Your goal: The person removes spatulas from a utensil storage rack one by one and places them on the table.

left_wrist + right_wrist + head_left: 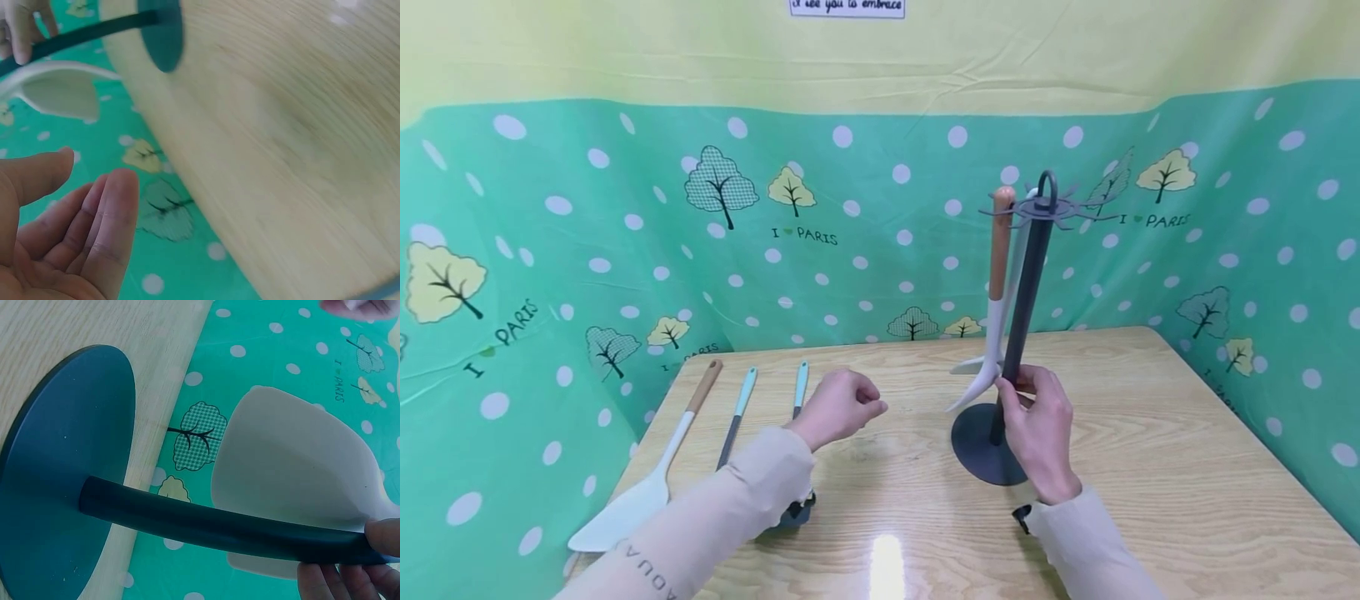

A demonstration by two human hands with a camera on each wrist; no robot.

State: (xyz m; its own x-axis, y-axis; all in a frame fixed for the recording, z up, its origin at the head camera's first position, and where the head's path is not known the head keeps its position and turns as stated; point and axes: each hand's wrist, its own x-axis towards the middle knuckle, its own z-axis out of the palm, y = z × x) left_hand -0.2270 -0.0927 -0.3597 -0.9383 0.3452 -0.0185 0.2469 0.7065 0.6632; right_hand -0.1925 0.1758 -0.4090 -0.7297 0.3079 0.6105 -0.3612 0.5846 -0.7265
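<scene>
My right hand (1041, 429) grips the black pole (1027, 292) of an upright utensil stand, low down above its round base (988, 454). From the hook ring (1052, 208) hangs a white turner with a brown wooden handle (1001, 250). A second pale utensil (968, 365) hangs behind it, mostly hidden. The turner's broad white blade (294, 456) lies beside the pole in the right wrist view. My left hand (842, 408) hovers over the table, left of the stand, holding nothing; its fingers are loosely bent with the thumb apart (75, 231).
On the table's left lies a white turner (632, 508) with a brown handle. Two utensils with turquoise handles, one left (747, 387) and one right (801, 383), lie beside it, partly behind my left sleeve (722, 517). A green dotted cloth (865, 217) hangs around the wooden table (1150, 433).
</scene>
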